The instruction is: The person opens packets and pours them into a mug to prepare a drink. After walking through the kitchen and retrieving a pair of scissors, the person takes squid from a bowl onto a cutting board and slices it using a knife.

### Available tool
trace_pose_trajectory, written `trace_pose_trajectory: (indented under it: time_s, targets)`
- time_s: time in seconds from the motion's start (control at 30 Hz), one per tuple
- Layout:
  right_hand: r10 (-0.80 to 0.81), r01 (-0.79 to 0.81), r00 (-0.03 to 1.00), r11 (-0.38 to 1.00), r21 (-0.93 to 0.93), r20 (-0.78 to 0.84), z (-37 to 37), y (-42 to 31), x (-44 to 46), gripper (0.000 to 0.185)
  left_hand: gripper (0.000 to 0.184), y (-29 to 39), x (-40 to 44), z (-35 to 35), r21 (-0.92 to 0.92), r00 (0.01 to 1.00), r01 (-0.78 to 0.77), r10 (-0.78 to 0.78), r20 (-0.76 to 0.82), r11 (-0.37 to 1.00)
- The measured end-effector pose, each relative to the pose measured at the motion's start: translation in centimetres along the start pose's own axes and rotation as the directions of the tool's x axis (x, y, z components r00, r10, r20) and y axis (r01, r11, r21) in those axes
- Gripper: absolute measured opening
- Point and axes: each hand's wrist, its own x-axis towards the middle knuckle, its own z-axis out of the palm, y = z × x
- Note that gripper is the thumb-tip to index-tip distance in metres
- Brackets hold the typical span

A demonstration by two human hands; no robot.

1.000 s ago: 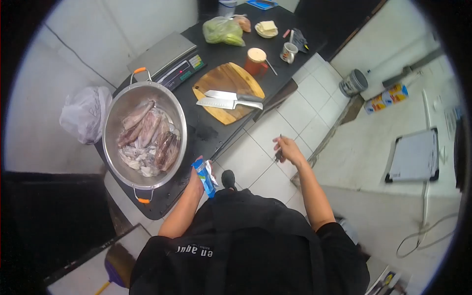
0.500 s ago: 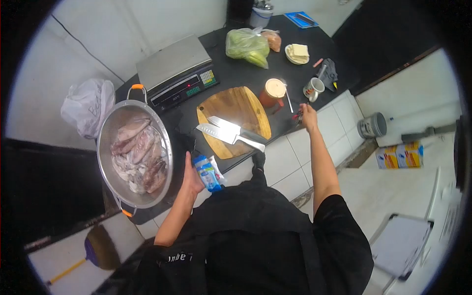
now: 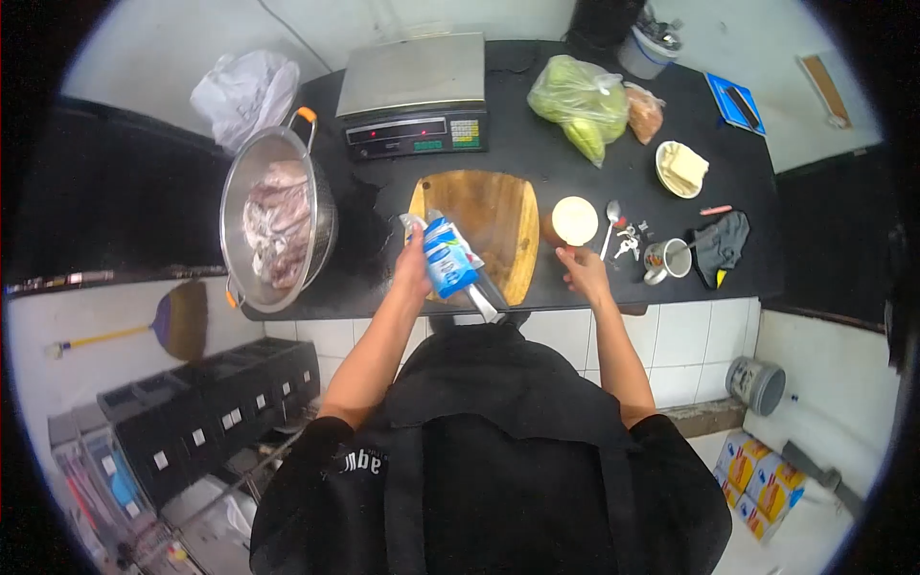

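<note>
L grip (image 3: 414, 268) is closed round the blue pkt (image 3: 450, 266), above the board; R grip (image 3: 583, 271) sits at the near side of the pale-topped cup (image 3: 575, 220), can't tell if it's holding it. Clock from board centre, big to small: tabletop (image 3: 517, 125) carries the lot. Basin (image 3: 326, 225) w/ raw pinkish pieces (image 3: 278, 216), 9 o'clock, overhangs the edge; a bump from the L arm could tip it. Scale (image 3: 412, 81), 11 o'clock. Board (image 3: 479, 192) bears knives (image 3: 483, 304), handles toward 6 o'clock; pkt hides most of the blades, so lowered fingers might get cut. Cup, 3 o'clock, prob. spills if knocked, likely wetting spoon (image 3: 609, 230) & keys (image 3: 627, 243) just past it.
</note>
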Motion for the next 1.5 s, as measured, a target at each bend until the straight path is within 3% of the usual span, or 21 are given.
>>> trace_pose_trajectory:
  time_s: [0.13, 0.2, 0.27, 0.3, 0.37, 0.43, 0.53, 0.57, 0.6, 0.67, 0.8, 0.9, 0.97, 1.07, 1.1, 1.13, 1.17, 1.33, 1.4, 1.47, 1.5]
  targets:
    - [-0.062, 0.090, 0.991, 0.962, 0.258, -0.116, -0.3, 1.9, 4.2, 0.041, 0.050, -1.4, -1.0, 2.4, -0.003, 0.999, -0.035, 0.035, -0.021, 0.999]
    - [-0.081, 0.103, 0.985, 0.984, 0.145, -0.150, -2.3, 1.2, 5.4, 0.039, 0.051, -2.4, -0.1, 1.9, 0.010, 0.995, -0.089, 0.090, -0.039, 0.996]
    - [-0.250, 0.155, 0.955, 0.880, -0.448, -0.162, -4.1, -0.3, 5.4, 0.053, 0.051, -2.9, 0.1, 1.8, 0.017, 0.996, -0.081, 0.081, -0.025, 0.997]
    - [-0.253, 0.156, 0.954, 0.877, -0.455, -0.161, -4.3, -1.3, 4.2, 0.053, 0.051, -2.9, -0.1, 2.1, -0.039, 0.998, -0.057, 0.056, -0.018, 0.998]
    - [-0.614, 0.388, 0.753, 0.704, -0.594, -0.236, -2.5, -3.4, 0.6, 0.071, 0.051, -2.8, -0.7, 2.8, -0.098, 0.999, -0.038, 0.038, -0.007, 0.994]
    - [-0.484, 0.441, 0.875, 0.795, -0.415, 0.002, 0.4, -4.1, -0.7, 0.081, 0.053, -3.1, -1.0, 3.9, -0.258, 0.998, -0.017, 0.030, 0.046, 0.966]
    - [-0.255, 0.289, 0.955, 0.918, -0.273, 0.154, 3.5, -6.0, -2.7, 0.071, 0.056, -4.2, -1.1, 5.1, -0.194, 1.000, 0.003, 0.000, 0.018, 0.981]
    - [-0.310, 0.307, 0.935, 0.951, 0.046, 0.173, 4.7, -5.6, -2.3, 0.065, 0.054, -4.6, -1.0, 5.5, -0.228, 1.000, -0.004, 0.006, 0.007, 0.974]
    - [-0.370, 0.291, 0.913, 0.886, 0.362, 0.172, 5.5, -6.0, -2.5, 0.059, 0.054, -4.9, -1.2, 6.1, -0.233, 1.000, 0.000, 0.003, 0.013, 0.973]
    - [-0.336, 0.255, 0.929, 0.884, 0.392, 0.153, 6.2, -6.6, -2.8, 0.047, 0.054, -4.9, -1.5, 7.3, -0.282, 0.992, -0.036, -0.001, -0.128, 0.959]
    - [-0.187, -0.008, 0.958, 0.742, 0.670, 0.218, 7.0, -5.8, -1.8, 0.030, 0.062, -5.8, -0.9, 7.1, -0.362, 1.000, -0.006, 0.006, -0.001, 0.932]
    - [-0.247, 0.132, 0.962, 0.789, 0.600, 0.113, 5.9, -5.6, -1.1, 0.020, 0.056, -6.4, -1.7, 7.1, -0.168, 0.998, -0.033, 0.023, -0.057, 0.985]
    - [-0.512, 0.508, 0.856, 0.858, -0.072, -0.069, 3.1, -7.9, -2.4, 0.016, 0.051, -6.0, -1.8, 6.6, -0.016, 0.985, -0.019, 0.016, -0.172, 1.000]
    - [-0.715, 0.661, 0.698, 0.618, -0.426, 0.046, 1.6, -7.4, -1.4, 0.017, 0.049, -5.2, -3.7, 8.2, 0.234, 0.931, -0.009, 0.094, -0.353, 0.972]
    - [-0.735, 0.703, 0.664, 0.551, -0.449, 0.139, 1.4, -7.2, -1.2, 0.019, 0.048, -4.8, -3.9, 8.1, 0.608, 0.871, -0.415, 0.489, 0.050, 0.677]
    - [-0.737, 0.700, 0.663, 0.549, -0.456, 0.132, 1.4, -7.1, -1.1, 0.019, 0.049, -4.5, -3.9, 8.2, 0.660, 0.593, -0.738, 0.601, 0.536, 0.140]
    - [-0.767, 0.752, 0.612, 0.487, -0.444, 0.194, 1.8, -6.8, -1.0, 0.017, 0.045, -4.3, -3.7, 8.7, 0.631, 0.538, -0.776, 0.527, 0.658, 0.004]
    - [-0.770, 0.796, 0.600, 0.547, -0.258, 0.220, 1.3, -7.7, -0.1, 0.026, 0.033, -4.2, -1.4, 7.9, 0.738, 0.759, -0.639, 0.339, 0.556, 0.217]
    - [-0.837, 0.754, 0.548, 0.488, -0.438, 0.011, -1.5, -8.0, 3.0, 0.050, 0.030, -4.7, 0.9, 6.4, 0.796, 0.833, -0.535, 0.335, 0.440, 0.285]
    - [-0.706, 0.317, 0.690, 0.493, -0.810, -0.160, -3.9, -9.3, 3.3, 0.071, 0.028, -4.9, 2.9, 5.2, 0.745, 0.805, -0.570, 0.419, 0.421, 0.346]
    - [-0.703, 0.314, 0.692, 0.497, -0.809, -0.163, -4.7, -8.7, 4.6, 0.071, 0.030, -4.7, 3.7, 5.2, 0.776, 0.782, -0.575, 0.453, 0.427, 0.260]
